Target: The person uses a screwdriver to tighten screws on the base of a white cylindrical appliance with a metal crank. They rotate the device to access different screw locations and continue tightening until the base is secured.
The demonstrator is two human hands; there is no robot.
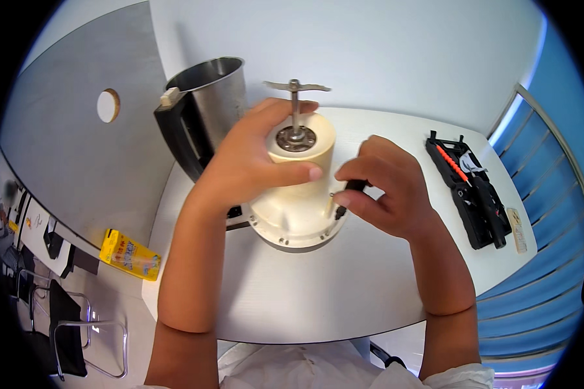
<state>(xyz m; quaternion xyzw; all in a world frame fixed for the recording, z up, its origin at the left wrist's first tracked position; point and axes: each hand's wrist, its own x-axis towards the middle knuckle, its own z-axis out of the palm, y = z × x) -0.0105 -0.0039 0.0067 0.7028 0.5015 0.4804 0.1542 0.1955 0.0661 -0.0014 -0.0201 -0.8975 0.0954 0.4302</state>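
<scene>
A cream soymilk maker head [292,198] stands upside down on the table, its metal shaft pointing up with a thin blade [296,85] across the top. My left hand [250,152] wraps around its upper body, thumb across the front and fingers behind. Beside its lower right flank, my right hand [389,185] pinches a small black piece [354,187] between thumb and bent fingers. A black tip shows below the thumb, by the rim; most of the piece is hidden, so its kind is unclear. Several small screws line the lower rim.
Behind my left arm stands a steel jug [224,87] with a black handle. An open black tool case [467,191] holding a red-orange strip lies at the right. A yellow box [130,255] sits at the left edge, below a grey panel [84,65]. A metal railing [551,136] borders the right side.
</scene>
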